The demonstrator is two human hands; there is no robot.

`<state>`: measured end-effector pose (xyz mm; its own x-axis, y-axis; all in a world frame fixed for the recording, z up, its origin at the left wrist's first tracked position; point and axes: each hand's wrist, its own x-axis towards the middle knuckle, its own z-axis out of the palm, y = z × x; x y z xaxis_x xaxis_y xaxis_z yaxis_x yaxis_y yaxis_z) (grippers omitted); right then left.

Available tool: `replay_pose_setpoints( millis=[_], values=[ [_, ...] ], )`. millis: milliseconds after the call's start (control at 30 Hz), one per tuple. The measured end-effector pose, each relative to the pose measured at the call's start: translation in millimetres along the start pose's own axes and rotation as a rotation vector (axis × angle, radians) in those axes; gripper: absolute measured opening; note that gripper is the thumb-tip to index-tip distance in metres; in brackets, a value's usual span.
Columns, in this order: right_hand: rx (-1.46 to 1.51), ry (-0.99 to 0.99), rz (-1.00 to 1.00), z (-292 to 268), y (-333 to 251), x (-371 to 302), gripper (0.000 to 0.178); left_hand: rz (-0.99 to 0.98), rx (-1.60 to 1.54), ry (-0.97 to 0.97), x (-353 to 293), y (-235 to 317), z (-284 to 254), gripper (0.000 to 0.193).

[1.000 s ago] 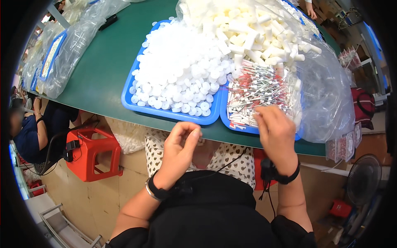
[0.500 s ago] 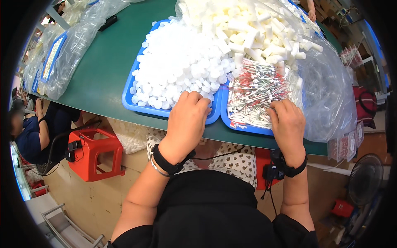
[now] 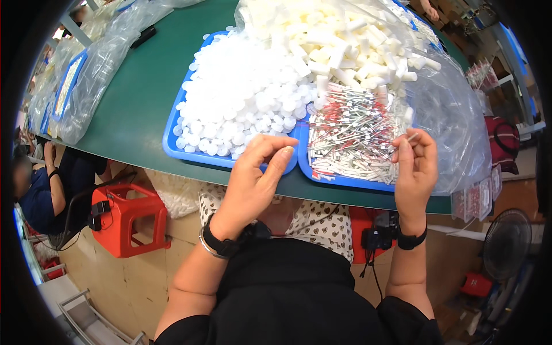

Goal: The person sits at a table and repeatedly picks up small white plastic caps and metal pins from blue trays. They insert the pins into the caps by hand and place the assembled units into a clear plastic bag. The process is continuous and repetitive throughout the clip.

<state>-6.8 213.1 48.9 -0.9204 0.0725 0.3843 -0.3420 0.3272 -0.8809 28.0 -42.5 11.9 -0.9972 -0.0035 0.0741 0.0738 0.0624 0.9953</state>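
Note:
My right hand (image 3: 418, 172) pinches a thin pale stick (image 3: 412, 137) between thumb and fingers, at the right edge of a blue tray (image 3: 351, 181). In that tray lies a heap of thin sticks (image 3: 353, 129) in white, red and grey. My left hand (image 3: 250, 187) hovers over the front right corner of another blue tray (image 3: 172, 135), thumb and forefinger brought close together. Whatever may be between those fingertips does not show. Small round translucent white discs (image 3: 236, 92) are piled high in this left tray.
Cream foam-like cylinders (image 3: 339, 43) spill from a clear plastic bag (image 3: 454, 121) behind the trays. The green table (image 3: 132, 103) runs off to the left, with more bags. A red stool (image 3: 129, 218), a seated person and a fan (image 3: 507, 246) stand around.
My right hand has lifted from the stick heap, turned, and now has one stick in its fingertips. My left hand has drawn back from the discs and rotated, its thumb now showing.

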Motion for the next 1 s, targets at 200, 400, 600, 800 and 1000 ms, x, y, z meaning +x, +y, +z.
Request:
replay_pose_setpoints(
  millis=[200, 400, 600, 800, 1000],
  values=[
    [0.657, -0.171, 0.267, 26.7, -11.7, -40.2, 0.017, -0.497, -1.102, -0.225, -27.8, -18.3, 25.3, 0.038],
    [0.587, -0.197, 0.218, 40.3, -9.0, -53.0, 0.016, -0.596, -1.198, -0.210, -35.1, -22.4, 31.0, 0.039],
    [0.630, -0.237, 0.259, 39.9, -8.5, -51.4, 0.015, -0.635, -1.258, -0.188, -36.2, -20.5, 32.8, 0.039],
    [0.590, -0.228, 0.277, 42.6, -3.9, -52.9, 0.015, -0.641, -1.303, -0.180, -35.8, -22.9, 31.2, 0.039],
    [0.515, -0.252, 0.234, 40.2, -4.8, -53.5, 0.014, -0.604, -1.258, -0.170, -35.6, -25.3, 32.4, 0.036]
  ],
)
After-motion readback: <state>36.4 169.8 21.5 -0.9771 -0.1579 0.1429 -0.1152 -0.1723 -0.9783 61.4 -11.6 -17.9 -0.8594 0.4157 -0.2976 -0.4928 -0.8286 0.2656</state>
